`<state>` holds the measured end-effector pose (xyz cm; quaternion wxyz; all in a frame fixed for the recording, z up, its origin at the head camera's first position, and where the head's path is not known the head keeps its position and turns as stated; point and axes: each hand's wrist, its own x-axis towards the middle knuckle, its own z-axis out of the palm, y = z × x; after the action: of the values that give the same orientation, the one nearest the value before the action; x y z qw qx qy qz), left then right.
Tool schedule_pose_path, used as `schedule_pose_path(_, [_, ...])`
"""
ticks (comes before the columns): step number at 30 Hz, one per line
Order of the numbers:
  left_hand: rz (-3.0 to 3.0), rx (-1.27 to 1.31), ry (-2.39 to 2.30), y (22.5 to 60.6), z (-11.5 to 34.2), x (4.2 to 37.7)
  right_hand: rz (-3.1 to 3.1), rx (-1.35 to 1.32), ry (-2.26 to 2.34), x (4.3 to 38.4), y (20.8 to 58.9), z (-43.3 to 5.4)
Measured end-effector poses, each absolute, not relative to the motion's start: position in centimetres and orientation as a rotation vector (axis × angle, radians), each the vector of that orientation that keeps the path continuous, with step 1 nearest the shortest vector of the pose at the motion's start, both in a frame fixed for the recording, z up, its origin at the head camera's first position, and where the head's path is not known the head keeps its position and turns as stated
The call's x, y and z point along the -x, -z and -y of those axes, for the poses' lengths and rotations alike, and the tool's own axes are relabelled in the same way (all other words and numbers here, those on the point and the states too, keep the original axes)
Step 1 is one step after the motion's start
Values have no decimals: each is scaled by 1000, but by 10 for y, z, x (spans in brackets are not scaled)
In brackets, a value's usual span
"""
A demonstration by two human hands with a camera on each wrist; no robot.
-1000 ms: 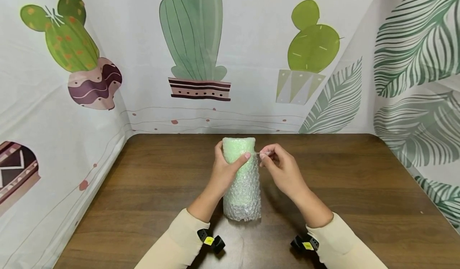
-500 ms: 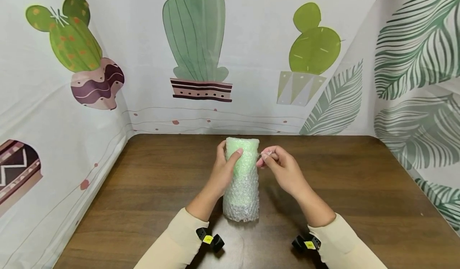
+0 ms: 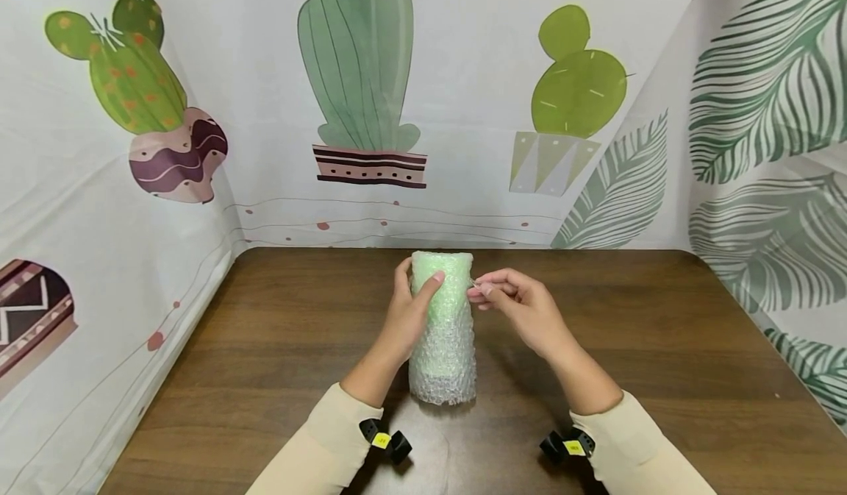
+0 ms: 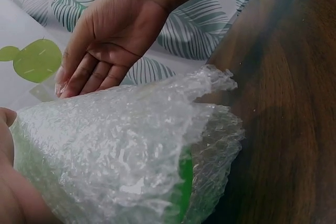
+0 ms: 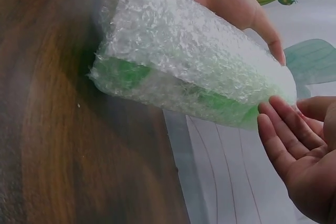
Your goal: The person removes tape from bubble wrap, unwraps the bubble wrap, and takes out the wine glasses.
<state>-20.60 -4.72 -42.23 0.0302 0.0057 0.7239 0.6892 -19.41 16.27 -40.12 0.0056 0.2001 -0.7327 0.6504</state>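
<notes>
A green cylindrical object wrapped in bubble wrap (image 3: 445,351) stands tilted over the table. My left hand (image 3: 412,317) grips its upper left side, thumb across the front and fingers behind. At the upper right edge, my right hand (image 3: 523,310) pinches a small clear strip (image 3: 476,284), perhaps tape, between thumb and index finger. The right wrist view shows the other right fingers (image 5: 283,135) against or close to the wrap. Loose bubble wrap (image 4: 215,80) sticks out past the green end in the left wrist view. What lies inside the wrap is mostly hidden.
A brown wooden table (image 3: 298,348) lies under both hands. Behind it hangs a white cloth (image 3: 470,76) printed with cacti and leaves, and more cloth runs along both sides. Black wrist cameras (image 3: 397,447) sit at the sleeve cuffs.
The clear strip was stretched out from the wrap a second ago; now my right fingertips are close against the wrap's edge. My left thumb has shifted left across the front.
</notes>
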Motion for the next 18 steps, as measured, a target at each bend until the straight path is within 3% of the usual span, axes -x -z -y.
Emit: schedule_pose_path(18, [-2201,-18,-2131,420,47,205,2257,-577,-2115,196,402,-163])
